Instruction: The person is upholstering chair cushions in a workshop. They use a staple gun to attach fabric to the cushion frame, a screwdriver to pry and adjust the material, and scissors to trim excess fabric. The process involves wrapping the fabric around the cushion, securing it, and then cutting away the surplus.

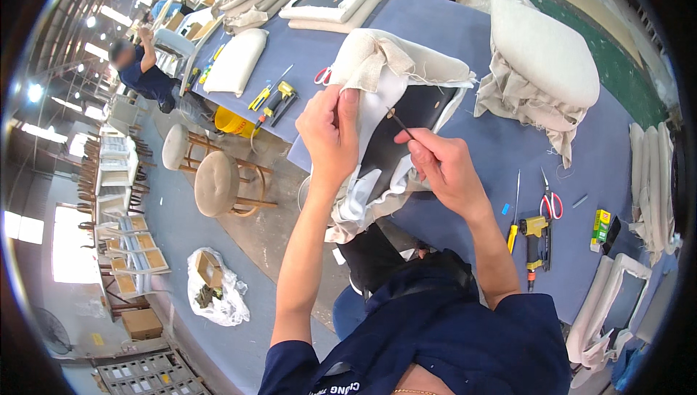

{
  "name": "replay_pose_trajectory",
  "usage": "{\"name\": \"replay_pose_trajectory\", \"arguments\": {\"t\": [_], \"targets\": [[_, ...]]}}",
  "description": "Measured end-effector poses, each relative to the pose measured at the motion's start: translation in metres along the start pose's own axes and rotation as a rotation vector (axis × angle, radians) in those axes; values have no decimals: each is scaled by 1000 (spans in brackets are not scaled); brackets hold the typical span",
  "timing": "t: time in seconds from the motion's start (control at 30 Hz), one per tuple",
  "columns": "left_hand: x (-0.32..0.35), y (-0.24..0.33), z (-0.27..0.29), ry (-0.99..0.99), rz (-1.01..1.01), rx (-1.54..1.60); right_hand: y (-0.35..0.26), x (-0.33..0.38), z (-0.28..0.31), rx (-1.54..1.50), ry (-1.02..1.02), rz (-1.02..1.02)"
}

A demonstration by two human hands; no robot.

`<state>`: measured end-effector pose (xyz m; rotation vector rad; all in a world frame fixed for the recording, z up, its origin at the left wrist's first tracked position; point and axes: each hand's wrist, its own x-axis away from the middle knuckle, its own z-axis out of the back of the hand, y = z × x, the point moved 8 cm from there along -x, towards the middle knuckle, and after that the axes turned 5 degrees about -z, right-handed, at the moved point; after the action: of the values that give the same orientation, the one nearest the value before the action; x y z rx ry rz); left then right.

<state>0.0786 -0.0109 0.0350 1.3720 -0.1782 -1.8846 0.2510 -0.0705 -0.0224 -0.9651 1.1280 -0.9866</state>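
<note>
An upholstered chair cushion [428, 57] in beige fabric lies underside up in front of me, its dark base panel [417, 110] bare in the middle. Loose white lining [377, 101] and frayed cloth hang round its edges. At its left edge my left hand [332, 133] is closed, pinching the folded beige fabric. My right hand [444, 168] grips a thin dark rod-like tool [401, 125], whose far end is over the dark panel. Part of a pair of red-handled scissors [322, 75] shows just beyond my left hand.
Right on the blue-grey table [472, 250] lie a staple gun [536, 241], red-handled cutters [550, 202], a yellow-handled screwdriver [513, 231] and a small box [600, 228]. A finished cushion [544, 54] sits beyond. Leftward are another staple gun [277, 104], stools [218, 183] and a person [149, 75].
</note>
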Motion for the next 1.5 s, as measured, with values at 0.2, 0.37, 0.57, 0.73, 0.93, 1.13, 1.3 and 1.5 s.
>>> {"name": "replay_pose_trajectory", "arguments": {"t": [0.2, 0.37, 0.57, 0.73, 0.93, 1.13, 1.3, 1.5], "targets": [[5, 9, -1, -12, -41, -45, -9, 1, -6, 197, -3, 63], [6, 16, -5, -22, -65, -53, 4, -4, -11, -58, 16, 48], [13, 26, -5, -58, -12, -70, 11, -4, -27, -493, -94, -93], [23, 52, -6, -41, -121, -91, 9, -3, -31, -707, -53, -49], [28, 74, -14, -207, -149, -34, 8, 10, -5, -659, -19, -70], [-29, 94, -71, -504, -223, 15, 36, 74, 52, -295, 174, -90], [-23, 101, -174, -760, -191, 532, 44, 111, 103, -117, 379, -135], [-23, 116, -210, -991, -235, 788, 17, 105, 100, -55, 426, -129]]}}
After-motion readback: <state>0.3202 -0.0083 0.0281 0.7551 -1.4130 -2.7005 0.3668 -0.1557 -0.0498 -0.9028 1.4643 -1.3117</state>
